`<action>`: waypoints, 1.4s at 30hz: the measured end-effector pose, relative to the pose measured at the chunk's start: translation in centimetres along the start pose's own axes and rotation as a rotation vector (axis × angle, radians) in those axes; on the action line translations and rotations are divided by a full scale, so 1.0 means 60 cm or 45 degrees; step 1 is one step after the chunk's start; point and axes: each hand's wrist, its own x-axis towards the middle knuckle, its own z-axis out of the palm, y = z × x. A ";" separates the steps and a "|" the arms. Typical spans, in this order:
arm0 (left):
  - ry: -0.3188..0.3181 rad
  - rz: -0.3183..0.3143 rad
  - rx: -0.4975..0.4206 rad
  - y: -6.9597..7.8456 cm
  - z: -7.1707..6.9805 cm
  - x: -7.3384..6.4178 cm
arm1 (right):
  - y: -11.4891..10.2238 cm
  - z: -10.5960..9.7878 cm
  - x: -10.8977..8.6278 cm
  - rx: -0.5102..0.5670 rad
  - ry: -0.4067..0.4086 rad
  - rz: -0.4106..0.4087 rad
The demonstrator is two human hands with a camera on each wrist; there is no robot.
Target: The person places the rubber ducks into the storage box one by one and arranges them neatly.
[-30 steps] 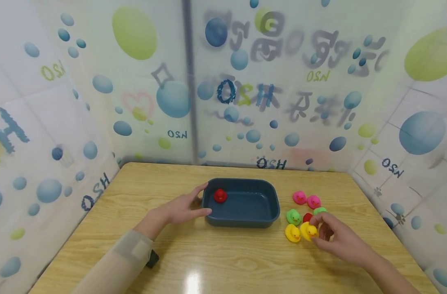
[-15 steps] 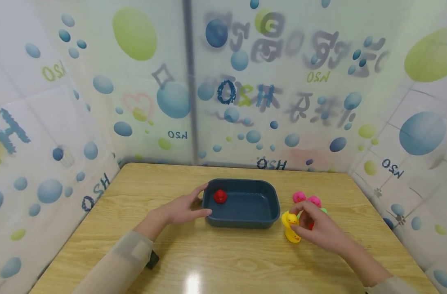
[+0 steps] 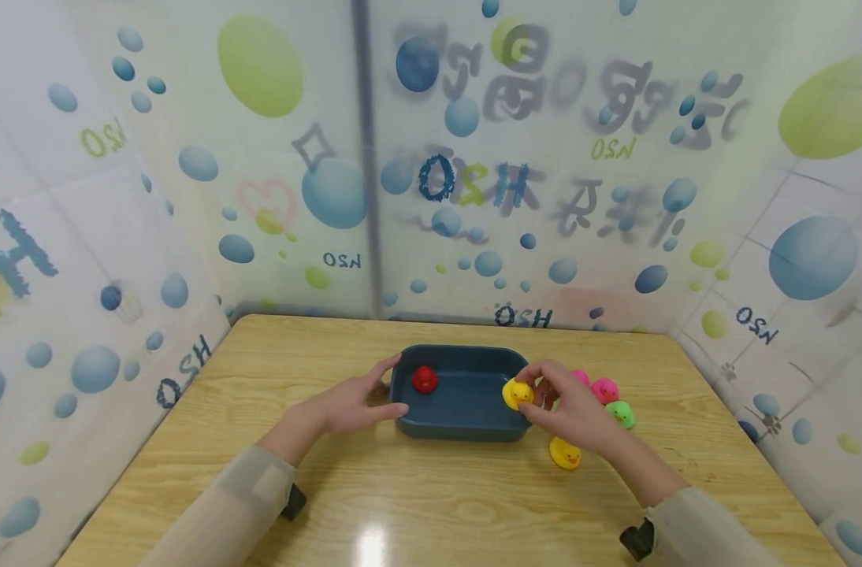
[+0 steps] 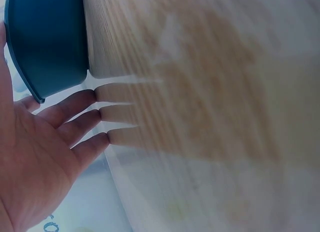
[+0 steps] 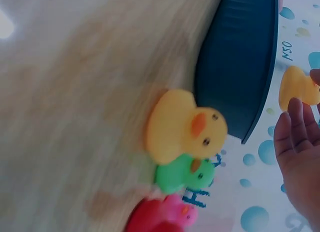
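A yellow rubber duck (image 3: 518, 393) is pinched between the thumb and fingers of my right hand (image 3: 571, 403), over the right end of the dark blue tray (image 3: 459, 432). In the right wrist view that yellow duck (image 5: 296, 87) shows above the tray's rim. A red rubber duck (image 3: 425, 379) sits inside the tray at its left end. My left hand (image 3: 342, 403) rests at the tray's left end, thumb and index finger at the rim. In the left wrist view the other fingers (image 4: 82, 117) are spread beside the tray, tips at the tabletop.
Right of the tray stand a second yellow duck (image 3: 565, 453), a green duck (image 3: 620, 414) and pink ducks (image 3: 605, 390), partly hidden by my right hand. Further green and red ducks show in the right wrist view. Patterned curtains (image 3: 445, 260) enclose the wooden table (image 3: 403, 504).
My right hand has carried the yellow duck leftward from the group of ducks to over the tray's right end. The left hand and the tray have stayed in place.
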 end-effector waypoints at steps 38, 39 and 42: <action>-0.010 -0.019 -0.004 -0.002 0.000 0.003 | 0.014 0.130 0.184 -0.075 -0.266 0.284; -0.011 -0.019 -0.006 -0.003 0.000 0.003 | 0.013 0.133 0.186 -0.070 -0.266 0.290; -0.012 -0.022 -0.011 -0.003 0.000 0.002 | 0.009 0.141 0.188 -0.066 -0.253 0.311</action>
